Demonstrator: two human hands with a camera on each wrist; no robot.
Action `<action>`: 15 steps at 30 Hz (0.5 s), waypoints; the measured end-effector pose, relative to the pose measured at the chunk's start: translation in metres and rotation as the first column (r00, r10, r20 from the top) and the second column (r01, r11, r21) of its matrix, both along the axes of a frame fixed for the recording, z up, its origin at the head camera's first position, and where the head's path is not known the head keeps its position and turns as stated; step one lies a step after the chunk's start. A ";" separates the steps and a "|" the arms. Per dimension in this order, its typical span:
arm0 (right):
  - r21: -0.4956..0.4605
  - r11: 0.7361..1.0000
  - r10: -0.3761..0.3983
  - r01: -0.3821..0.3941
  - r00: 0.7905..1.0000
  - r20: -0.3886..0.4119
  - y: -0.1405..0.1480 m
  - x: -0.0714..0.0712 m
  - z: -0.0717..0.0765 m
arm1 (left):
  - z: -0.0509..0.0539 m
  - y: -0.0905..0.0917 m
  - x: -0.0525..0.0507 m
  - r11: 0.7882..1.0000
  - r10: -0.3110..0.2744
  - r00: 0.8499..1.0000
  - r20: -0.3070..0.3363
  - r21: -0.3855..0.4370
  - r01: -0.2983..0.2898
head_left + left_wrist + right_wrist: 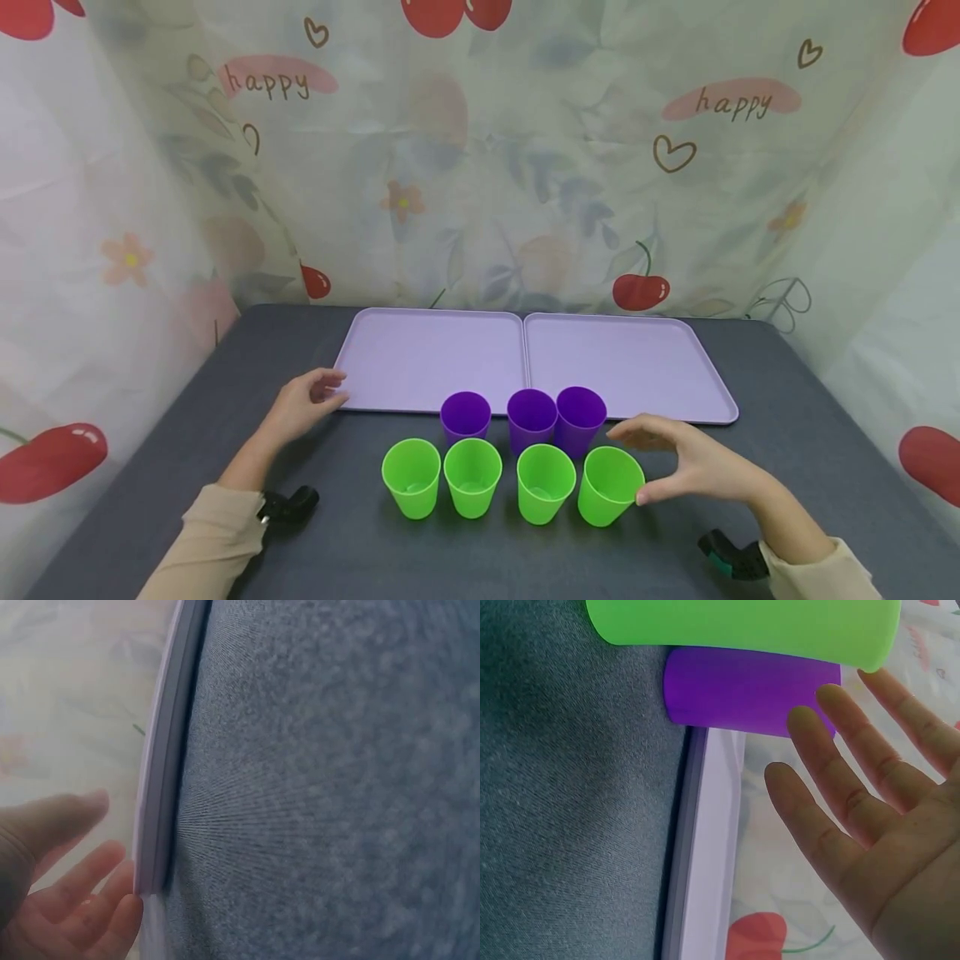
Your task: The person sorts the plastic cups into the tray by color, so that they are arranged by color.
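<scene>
My left hand (302,406) is beside the front left corner of the left lilac tray (427,358), its fingers loosely bent around nothing. In the left wrist view its fingertips lie close to the tray's rim (155,787); whether they touch, I cannot tell. My right hand (693,462) reaches in at the right, thumb and fingers spread apart, by the rightmost green cup (609,492). That cup stands upright among several green cups in a front row. Behind them are three purple cups: one on the left (465,417), a middle one (531,421) and a right one (580,421).
A second lilac tray (622,362) lies against the left one at the back of the dark grey table (352,550). Patterned cloth (480,167) hangs behind and on both sides. Each wrist carries a black device (288,506).
</scene>
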State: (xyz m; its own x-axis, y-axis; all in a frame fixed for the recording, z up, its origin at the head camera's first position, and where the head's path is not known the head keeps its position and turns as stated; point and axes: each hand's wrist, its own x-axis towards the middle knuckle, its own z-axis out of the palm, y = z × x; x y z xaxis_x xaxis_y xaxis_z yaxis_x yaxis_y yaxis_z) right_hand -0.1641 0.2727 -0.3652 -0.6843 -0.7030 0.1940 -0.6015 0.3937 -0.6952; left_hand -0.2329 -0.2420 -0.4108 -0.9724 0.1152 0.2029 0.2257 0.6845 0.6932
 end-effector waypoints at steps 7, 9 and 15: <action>0.028 1.000 -0.014 0.014 1.000 0.008 -0.005 0.001 -0.004 | -0.003 -0.003 -0.003 1.000 0.018 1.000 0.004 -0.009 -0.018; 0.026 1.000 -0.002 0.002 1.000 0.005 -0.006 0.001 -0.005 | -0.003 -0.003 -0.003 0.999 0.031 0.999 0.015 -0.020 -0.031; 0.026 1.000 0.016 -0.016 1.000 -0.001 -0.009 -0.001 -0.008 | -0.002 -0.002 -0.003 0.998 0.049 0.998 0.031 -0.031 -0.048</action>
State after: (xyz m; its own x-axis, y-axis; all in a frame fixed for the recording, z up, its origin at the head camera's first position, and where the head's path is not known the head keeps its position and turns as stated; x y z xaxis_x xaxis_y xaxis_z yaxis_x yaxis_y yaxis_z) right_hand -0.1648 0.2640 -0.3727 -0.6729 -0.7185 0.1763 -0.6088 0.4025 -0.6836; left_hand -0.2358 -0.2444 -0.4124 -0.9829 0.0731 0.1692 0.1700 0.7147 0.6785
